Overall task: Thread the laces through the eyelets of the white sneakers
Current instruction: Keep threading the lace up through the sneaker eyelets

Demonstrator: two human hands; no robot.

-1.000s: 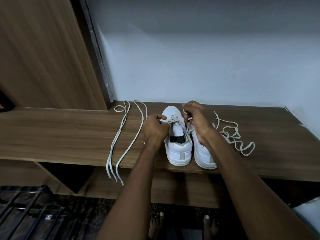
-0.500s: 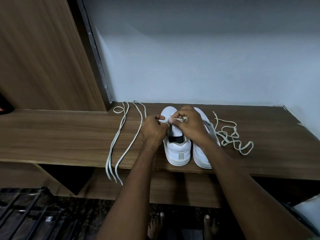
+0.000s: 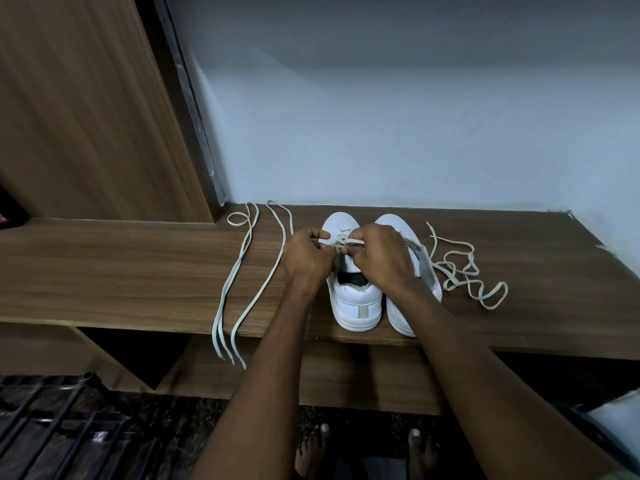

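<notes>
Two white sneakers stand side by side on a wooden shelf (image 3: 138, 271), heels toward me. Over the left sneaker (image 3: 353, 303) both hands work at the eyelet rows. My left hand (image 3: 308, 261) grips the sneaker's left eyelet flap with curled fingers. My right hand (image 3: 377, 258) pinches a white lace end (image 3: 353, 241) just above the tongue. The right sneaker (image 3: 401, 226) is partly hidden behind my right wrist. Its lace (image 3: 464, 271) trails in loose loops to the right.
A second loose white lace (image 3: 242, 271) lies left of the sneakers and hangs over the shelf's front edge. A wooden cabinet side (image 3: 86, 116) rises at the left, a pale wall behind. My bare feet (image 3: 363, 452) stand on a dark floor below.
My right hand moved from the right sneaker's side over to the left sneaker's eyelets, meeting my left hand and drawing the lace end across. The view shifted slightly.
</notes>
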